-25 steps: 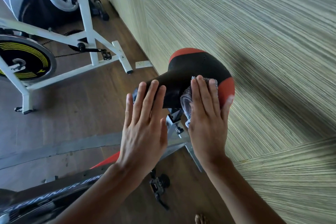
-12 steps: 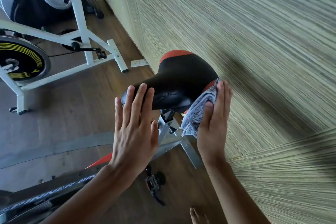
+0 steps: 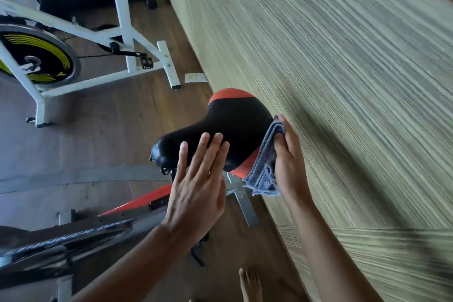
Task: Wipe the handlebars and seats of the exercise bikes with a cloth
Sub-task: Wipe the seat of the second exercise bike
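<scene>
While our left hand (image 3: 196, 193) is lying flat, fingers loose, on the seat (image 3: 230, 130), our right hand (image 3: 289, 159) is gripping the cloth (image 3: 266, 169) against its right edge.

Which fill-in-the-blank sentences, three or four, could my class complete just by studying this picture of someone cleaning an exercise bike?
1. The right hand presses a grey-blue ____ against the wide rear edge of the seat.
2. The left hand lies flat with its fingers on the seat's ____ top.
3. The other bike farther back has a ____ frame.
4. The patches at the seat's rear corners are ____.

Missing words: cloth; black; white; red
</scene>
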Motion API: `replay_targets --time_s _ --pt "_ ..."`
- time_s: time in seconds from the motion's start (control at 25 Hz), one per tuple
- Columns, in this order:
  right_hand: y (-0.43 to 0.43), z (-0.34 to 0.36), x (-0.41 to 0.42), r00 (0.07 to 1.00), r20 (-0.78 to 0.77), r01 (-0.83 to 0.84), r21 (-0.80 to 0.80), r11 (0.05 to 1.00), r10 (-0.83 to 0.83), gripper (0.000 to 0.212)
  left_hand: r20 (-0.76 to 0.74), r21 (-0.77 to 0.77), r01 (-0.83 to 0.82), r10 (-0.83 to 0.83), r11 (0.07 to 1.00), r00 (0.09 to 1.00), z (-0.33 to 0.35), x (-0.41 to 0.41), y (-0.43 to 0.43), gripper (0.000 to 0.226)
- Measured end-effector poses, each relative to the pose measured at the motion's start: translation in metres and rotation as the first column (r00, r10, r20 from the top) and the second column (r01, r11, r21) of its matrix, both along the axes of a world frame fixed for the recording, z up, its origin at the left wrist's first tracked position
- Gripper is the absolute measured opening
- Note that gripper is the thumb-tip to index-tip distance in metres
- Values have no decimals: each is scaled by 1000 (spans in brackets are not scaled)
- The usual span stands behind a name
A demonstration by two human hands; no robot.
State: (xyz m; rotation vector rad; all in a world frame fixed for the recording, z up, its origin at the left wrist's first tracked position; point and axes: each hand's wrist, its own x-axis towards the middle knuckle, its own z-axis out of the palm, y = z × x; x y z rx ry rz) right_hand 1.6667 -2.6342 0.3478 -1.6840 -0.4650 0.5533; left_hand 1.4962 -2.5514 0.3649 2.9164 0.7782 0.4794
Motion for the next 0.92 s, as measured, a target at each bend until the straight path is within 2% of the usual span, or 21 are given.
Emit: replay_targets --time_s 0.2,0.32,0.4,0.48,0.64,0.72,0.88,0.92 --pt "19 1 38 968 -231 -95 7 995 94 40 -49 -33 -39 37 999 998 3 5 -2 64" --pt "42 8 62 954 -257 -184 -101 978 153 39 -81 -36 -42 39 998 996 4 5 -1 70" --pt "59 16 74 956 -204 -249 -178 952 212 35 -95 -35 -44 40 998 995 4 5 0 73" --pt "76 28 79 938 -118 -345 -272 898 325 41 -114 -37 -47 43 998 993 5 5 -1 74" --pt "110 50 82 833 76 -439 -512 739 548 56 -134 -46 -57 51 997 990 5 5 -1 76" --pt "130 55 79 792 106 -444 -577 685 601 59 -140 -47 -58 51 997 989 5 5 -1 77" --pt "171 52 75 653 138 -459 -710 534 745 56 -130 -49 -61 54 997 990 4 3 -1 78" --pt "174 50 76 644 144 -457 -714 529 751 56 -127 -44 -60 54 997 990 5 3 0 77"
